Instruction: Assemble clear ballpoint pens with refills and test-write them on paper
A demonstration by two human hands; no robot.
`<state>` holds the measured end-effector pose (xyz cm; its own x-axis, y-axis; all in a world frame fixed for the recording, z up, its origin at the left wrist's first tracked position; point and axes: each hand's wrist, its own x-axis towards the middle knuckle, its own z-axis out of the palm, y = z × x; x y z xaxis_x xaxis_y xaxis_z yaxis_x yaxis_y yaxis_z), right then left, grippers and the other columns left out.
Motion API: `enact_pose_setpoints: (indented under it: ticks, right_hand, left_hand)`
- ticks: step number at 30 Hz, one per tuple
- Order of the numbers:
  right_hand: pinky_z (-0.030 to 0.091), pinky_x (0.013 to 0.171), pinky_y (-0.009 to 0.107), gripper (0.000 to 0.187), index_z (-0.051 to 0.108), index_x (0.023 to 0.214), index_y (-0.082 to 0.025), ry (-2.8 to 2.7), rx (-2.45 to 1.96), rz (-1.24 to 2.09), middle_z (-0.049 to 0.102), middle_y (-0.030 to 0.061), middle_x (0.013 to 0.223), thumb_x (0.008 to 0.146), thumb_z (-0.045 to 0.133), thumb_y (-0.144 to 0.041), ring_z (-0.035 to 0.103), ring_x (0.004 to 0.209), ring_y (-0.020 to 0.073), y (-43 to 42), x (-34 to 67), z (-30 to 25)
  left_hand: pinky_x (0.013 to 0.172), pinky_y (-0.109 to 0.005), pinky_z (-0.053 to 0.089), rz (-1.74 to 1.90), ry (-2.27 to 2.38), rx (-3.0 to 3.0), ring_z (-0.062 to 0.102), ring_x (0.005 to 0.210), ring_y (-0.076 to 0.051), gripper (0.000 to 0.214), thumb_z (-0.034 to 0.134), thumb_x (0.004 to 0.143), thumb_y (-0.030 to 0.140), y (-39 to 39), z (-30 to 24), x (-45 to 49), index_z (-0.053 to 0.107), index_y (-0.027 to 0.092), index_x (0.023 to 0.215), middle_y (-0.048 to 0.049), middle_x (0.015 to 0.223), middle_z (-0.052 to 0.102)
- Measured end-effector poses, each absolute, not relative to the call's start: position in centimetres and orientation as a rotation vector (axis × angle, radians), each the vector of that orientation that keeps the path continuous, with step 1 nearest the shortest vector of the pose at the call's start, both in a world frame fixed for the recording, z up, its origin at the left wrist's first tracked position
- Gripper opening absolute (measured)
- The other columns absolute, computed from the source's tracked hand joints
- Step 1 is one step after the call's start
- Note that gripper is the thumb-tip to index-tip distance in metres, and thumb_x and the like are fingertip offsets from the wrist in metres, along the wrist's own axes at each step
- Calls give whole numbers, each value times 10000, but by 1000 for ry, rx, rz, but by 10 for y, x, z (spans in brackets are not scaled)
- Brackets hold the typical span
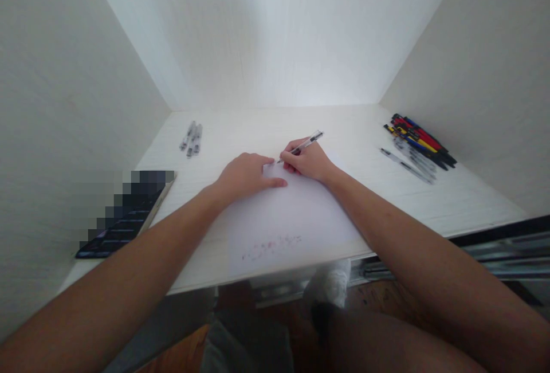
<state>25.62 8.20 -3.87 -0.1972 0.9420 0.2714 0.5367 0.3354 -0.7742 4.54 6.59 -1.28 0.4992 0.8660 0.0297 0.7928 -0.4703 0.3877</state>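
Bare forearms (141, 264) frame a clear pen (307, 142) gripped by the right hand (310, 161), its tip near the far edge of the white paper (292, 212); the left hand (246, 176) lies spread, released, on it. Farther out, coloured pens (423, 138) lie right.

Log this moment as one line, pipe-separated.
left hand: open, at white paper sheet | right hand: gripping slim clear plastic pen, tip down | left side: clear-barrelled pens | right side: red-yellow-blue pen pile
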Motion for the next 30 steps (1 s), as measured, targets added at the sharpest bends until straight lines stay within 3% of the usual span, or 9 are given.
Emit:
enact_pose_setpoints:
  ticks: [10,18,30]
  right_hand:
    - [403,548,251,165,689,698,-156,-1847,-1333,685,669,36,646,835,615,-210,562,588,128,79,254,-35]
    - [415,537,257,159,697,725,-164,-1843,-1327,709,681,42,662,844,618,-235,570,592,133,80,255,-38]
    - [418,543,251,164,692,706,-161,-1845,-1303,708,668,29,636,837,614,-221,573,581,126,82,256,-40]
  left_hand:
    - [925,-404,532,294,1408,2410,720,1090,-333,824,739,765,764,69,-14,46,713,206,1370,-113,1185,783]
    - [870,-380,536,379,1320,2385,727,996,-307,608,781,765,704,68,-14,46,790,271,1192,-72,1036,799]
    - [940,-405,522,347,1360,2380,720,1069,-331,696,785,762,702,68,-13,46,768,219,1263,-105,1124,788]
